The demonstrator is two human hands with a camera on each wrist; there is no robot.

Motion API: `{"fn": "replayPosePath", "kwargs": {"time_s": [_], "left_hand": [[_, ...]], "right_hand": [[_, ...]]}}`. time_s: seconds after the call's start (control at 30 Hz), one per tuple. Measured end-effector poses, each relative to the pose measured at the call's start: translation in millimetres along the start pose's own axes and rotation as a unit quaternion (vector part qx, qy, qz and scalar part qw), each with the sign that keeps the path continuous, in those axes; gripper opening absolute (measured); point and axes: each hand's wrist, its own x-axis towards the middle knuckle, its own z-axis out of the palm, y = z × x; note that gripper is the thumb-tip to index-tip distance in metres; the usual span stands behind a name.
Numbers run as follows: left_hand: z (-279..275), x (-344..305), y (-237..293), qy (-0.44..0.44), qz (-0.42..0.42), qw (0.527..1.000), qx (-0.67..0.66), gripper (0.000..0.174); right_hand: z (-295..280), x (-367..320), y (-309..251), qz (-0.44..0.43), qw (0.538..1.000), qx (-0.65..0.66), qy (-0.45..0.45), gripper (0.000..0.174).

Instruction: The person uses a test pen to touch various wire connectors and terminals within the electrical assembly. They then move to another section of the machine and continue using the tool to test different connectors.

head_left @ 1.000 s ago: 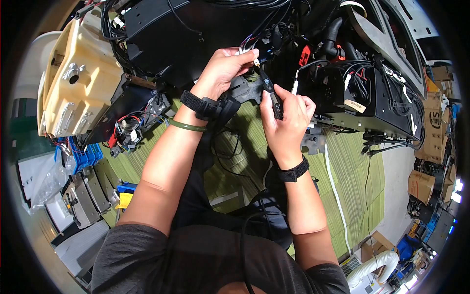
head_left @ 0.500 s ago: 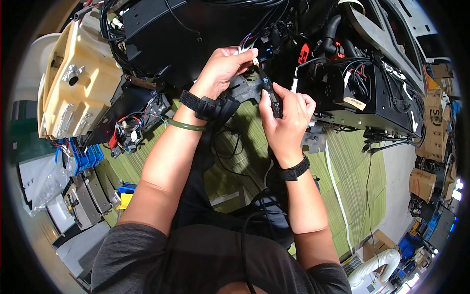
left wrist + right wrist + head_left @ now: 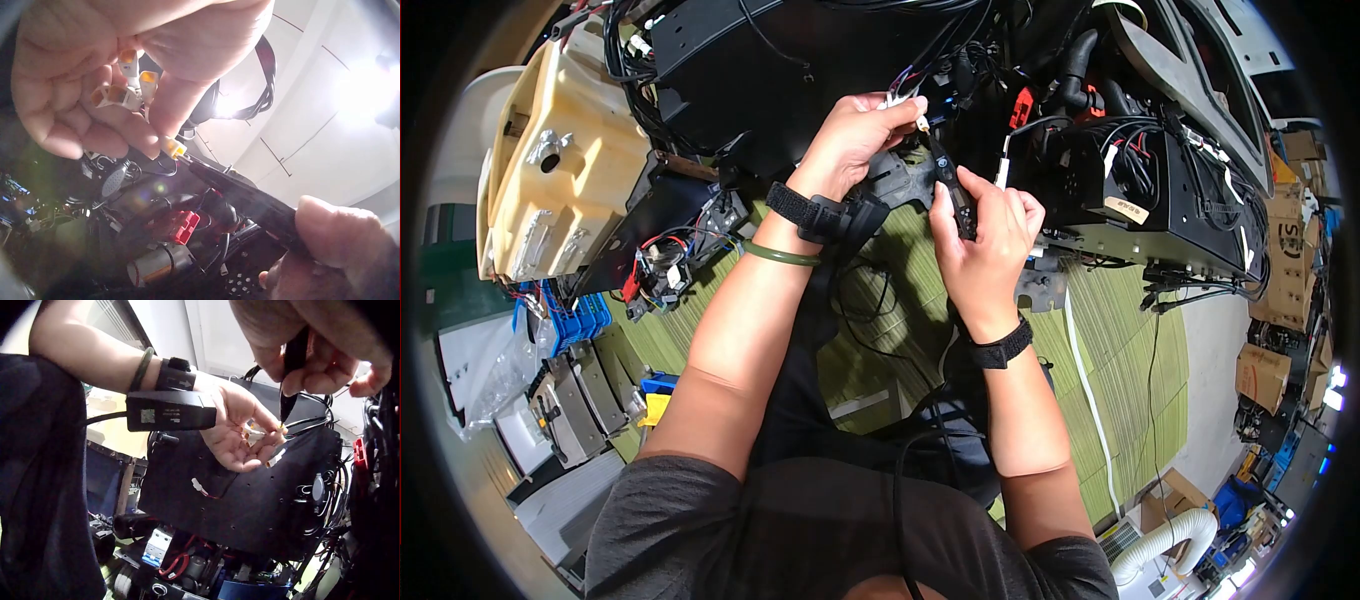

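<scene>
Between thumb and forefinger my left hand pinches a small white connector with a yellow insert. More white connectors of the same look lie against its palm and curled fingers, and thin wires run from the bunch toward the black panel. My right hand grips a black pen-shaped probe like a pencil, thumb and forefinger on its sides. In the left wrist view the probe's thin metal tip is right at the open end of the pinched connector.
A black box with bundled cables stands at the right, a red clip near it. At the left is a cream-coloured tank. Green matting covers the floor. A loose white plug hangs before the black panel.
</scene>
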Motion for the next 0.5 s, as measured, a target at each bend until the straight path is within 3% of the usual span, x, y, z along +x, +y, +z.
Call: {"fn": "replayPosePath", "kwargs": {"time_s": [0.5], "left_hand": [[0.0,-1.2,1.1,-0.001,0.002,1.0,0.007,0.015]], "right_hand": [[1.3,-0.6,0.5,-0.008,1.0,0.002,0.008,0.026]]}}
